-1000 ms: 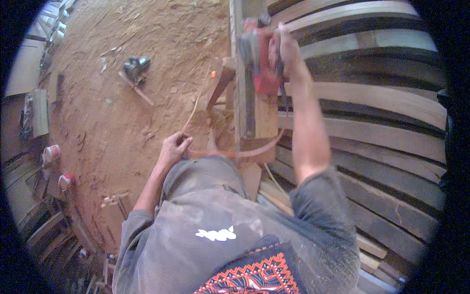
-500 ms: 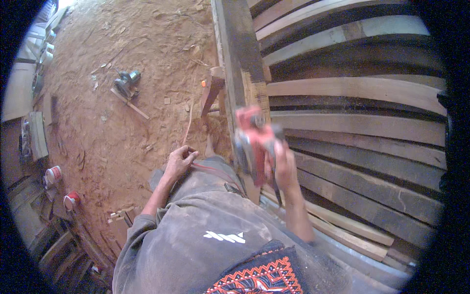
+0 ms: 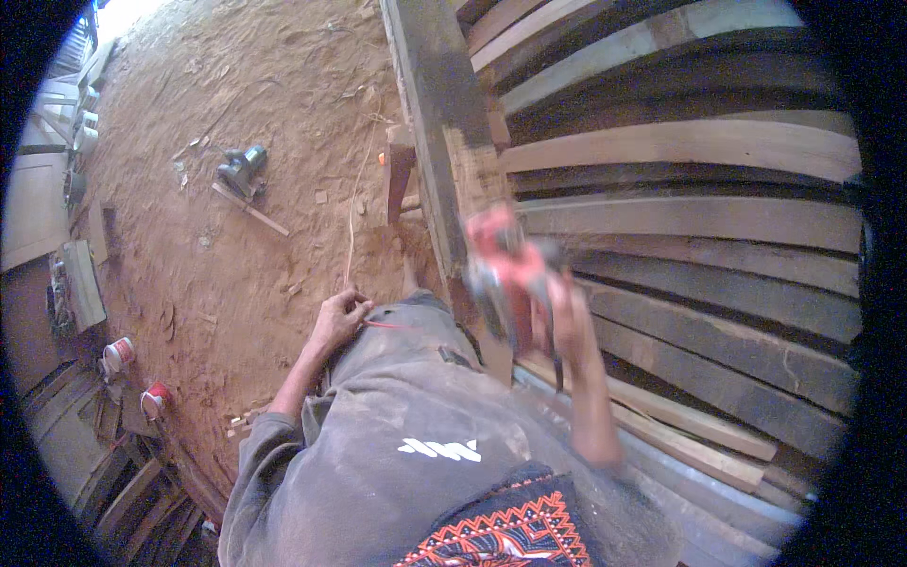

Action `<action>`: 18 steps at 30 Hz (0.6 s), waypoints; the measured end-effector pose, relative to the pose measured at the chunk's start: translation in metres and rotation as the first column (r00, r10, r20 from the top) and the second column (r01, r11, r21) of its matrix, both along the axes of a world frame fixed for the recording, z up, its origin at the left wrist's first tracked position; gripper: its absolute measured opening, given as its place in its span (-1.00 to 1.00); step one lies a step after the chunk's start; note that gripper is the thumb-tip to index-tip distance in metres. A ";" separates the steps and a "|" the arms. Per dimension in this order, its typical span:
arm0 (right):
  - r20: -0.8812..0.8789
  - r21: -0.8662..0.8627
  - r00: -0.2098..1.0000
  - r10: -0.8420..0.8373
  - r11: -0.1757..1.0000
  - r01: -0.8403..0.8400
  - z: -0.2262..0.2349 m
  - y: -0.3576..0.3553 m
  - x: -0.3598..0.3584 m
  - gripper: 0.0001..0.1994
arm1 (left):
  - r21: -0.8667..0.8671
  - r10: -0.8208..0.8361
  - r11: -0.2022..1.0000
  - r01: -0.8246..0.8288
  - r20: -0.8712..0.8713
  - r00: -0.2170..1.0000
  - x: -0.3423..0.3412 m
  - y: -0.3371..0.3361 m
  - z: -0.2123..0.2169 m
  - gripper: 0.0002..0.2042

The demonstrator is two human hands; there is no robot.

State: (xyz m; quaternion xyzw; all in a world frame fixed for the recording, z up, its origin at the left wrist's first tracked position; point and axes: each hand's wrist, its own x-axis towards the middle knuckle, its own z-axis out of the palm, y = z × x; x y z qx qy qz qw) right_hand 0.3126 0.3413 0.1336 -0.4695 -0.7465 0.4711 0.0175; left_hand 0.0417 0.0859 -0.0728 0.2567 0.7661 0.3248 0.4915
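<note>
And here we are, looking straight down past the shirt (image 3: 378,416): our right hand (image 3: 565,317) has its fingers wrapped round the handle of a red power tool (image 3: 515,269), and we're carrying that tool at the near end of the long wooden beam (image 3: 430,90), just in front of the body. It's blurred, so we can't tell whether its underside touches the wood.

Over to the left hand (image 3: 340,319), above the thigh: fingers curled well in, thumb against them, and between them we've got a thin cord (image 3: 351,227). It runs forward from our grip over the dirt floor (image 3: 274,104), while a short reddish length shows across the lap on the other side.

Now the edges! The beam's left side has a pale rim, with a wooden support (image 3: 399,175) standing right beside it, and beyond that we have a broad stretch of floor. Out there, well apart from us, lie a dark tool (image 3: 242,168) and a wooden strip (image 3: 253,210) touching or nearly touching it.

On the right it's tight: stacked boards (image 3: 680,151) crowd up beside the beam with narrow dark gaps between them, and our right forearm is near the closest ones. Far left, two red-and-white buckets (image 3: 155,402) sit well clear of both hands.
</note>
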 end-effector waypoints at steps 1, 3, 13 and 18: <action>0.069 -0.100 0.991 -0.114 0.988 0.120 0.008 -0.023 0.021 -0.56 | 0.006 -0.019 1.000 0.019 -0.011 1.000 0.003 0.007 0.001 -0.72; 0.048 -0.238 0.957 -0.286 0.927 0.289 0.016 -0.043 0.029 -0.42 | 0.014 -0.039 0.999 0.039 0.056 0.998 0.008 0.020 0.007 -0.70; -0.420 -0.204 0.902 -0.105 0.979 0.019 -0.037 0.193 -0.232 -0.40 | 0.207 0.204 0.962 -0.181 -0.099 0.974 0.000 0.028 0.021 -0.78; -0.398 -0.206 0.915 -0.068 0.978 -0.017 -0.015 0.105 -0.121 -0.45 | 0.093 0.107 0.990 -0.102 -0.049 0.993 0.002 0.013 0.010 -0.76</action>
